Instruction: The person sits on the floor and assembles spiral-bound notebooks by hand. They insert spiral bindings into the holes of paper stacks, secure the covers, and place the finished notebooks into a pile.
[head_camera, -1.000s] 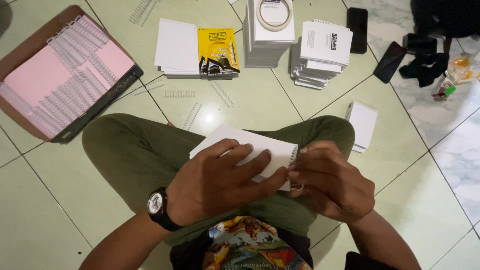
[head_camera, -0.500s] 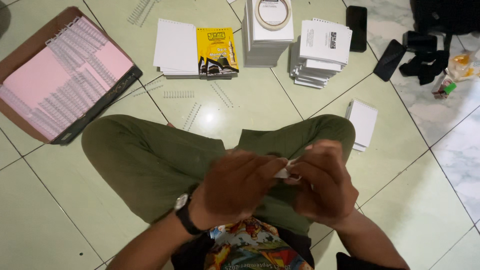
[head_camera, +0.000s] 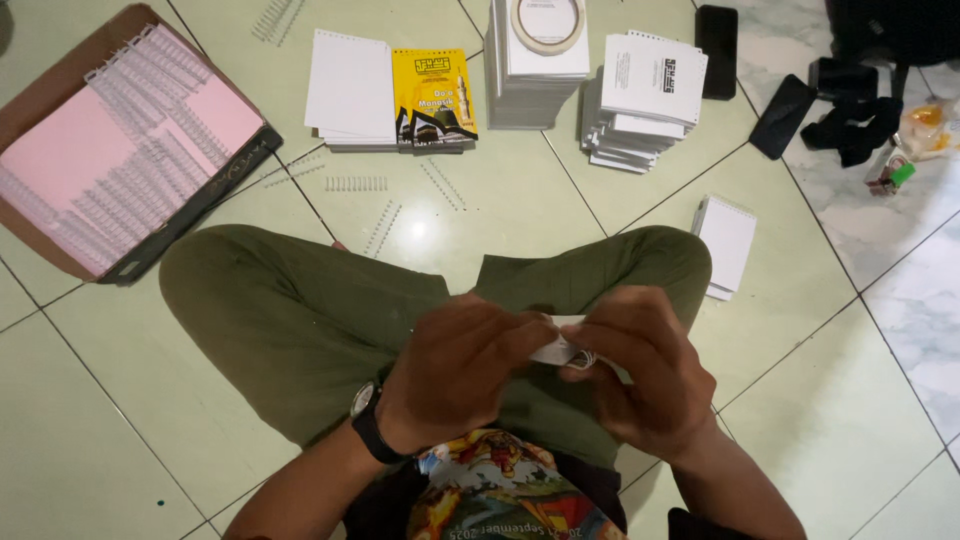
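Here the work looks partway through. Finished-looking white spiral-bound booklets sit in a stack (head_camera: 645, 95) at the upper right of the frame, one more small white spiral-bound pad (head_camera: 727, 243) lies alone on the pale green tiled floor (head_camera: 830, 330) right of the knee, and the flat brown cardboard tray of loose white wire binding combs (head_camera: 105, 150) at the upper left is well stocked, so I judge many remain. The small white paper booklet (head_camera: 556, 345) in hand sits at lower centre over the lap, mostly hidden. The left hand (head_camera: 460, 375) is curled over its left part, grasping it; the right hand (head_camera: 640, 375) pinches its right edge, where a bit of wire coil shows.
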